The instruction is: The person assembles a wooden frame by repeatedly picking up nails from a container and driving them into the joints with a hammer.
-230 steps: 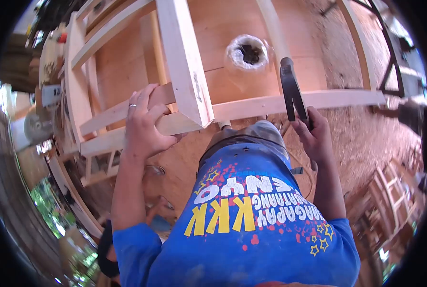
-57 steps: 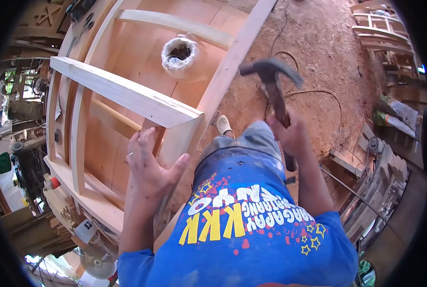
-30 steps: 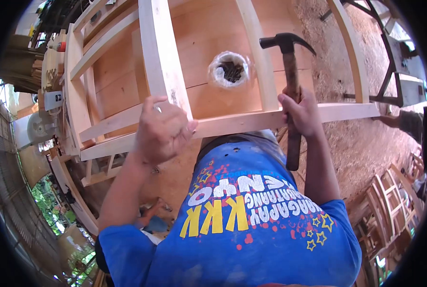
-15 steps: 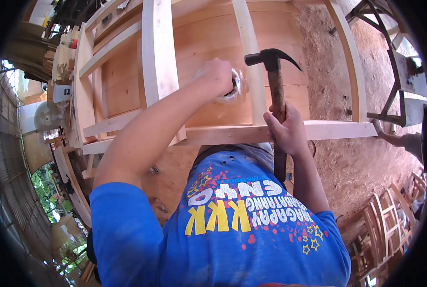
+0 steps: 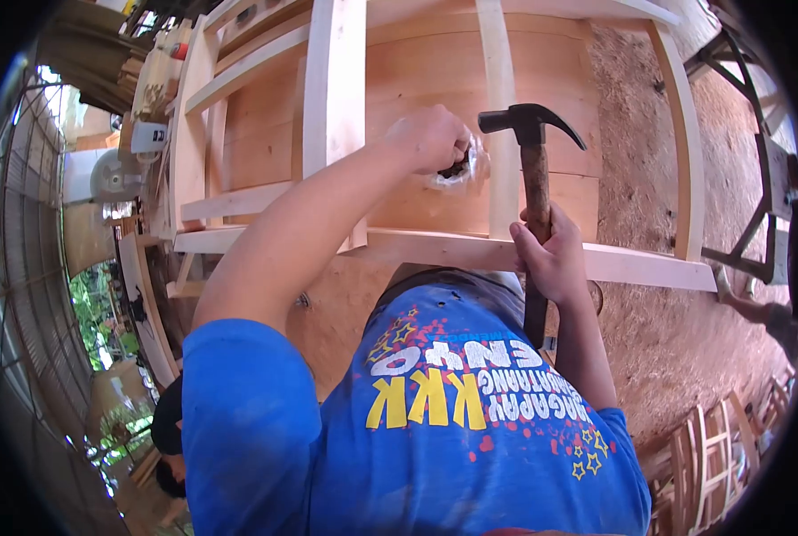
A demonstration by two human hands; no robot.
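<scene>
My right hand is wrapped round the wooden handle of a claw hammer, held upright with its dark head at the top. My left hand is closed, its fingertips pinched together at the mouth of a clear plastic bag. Small dark pieces, too small to name for sure, lie in the bag; whatever the fingers pinch is hidden. Bag and hand are inside a pale wooden frame, over a brown wooden board. The hammer stands just right of an upright slat.
A thick post of the frame rises left of the bag. Dark metal legs stand at the right, near another person's limb. Wooden pieces are stacked lower right. Another person is at the lower left.
The view has shifted, so the frame sits further right. My left hand has drawn up slightly from the bag, showing more dark contents. My right hand still grips the hammer.
</scene>
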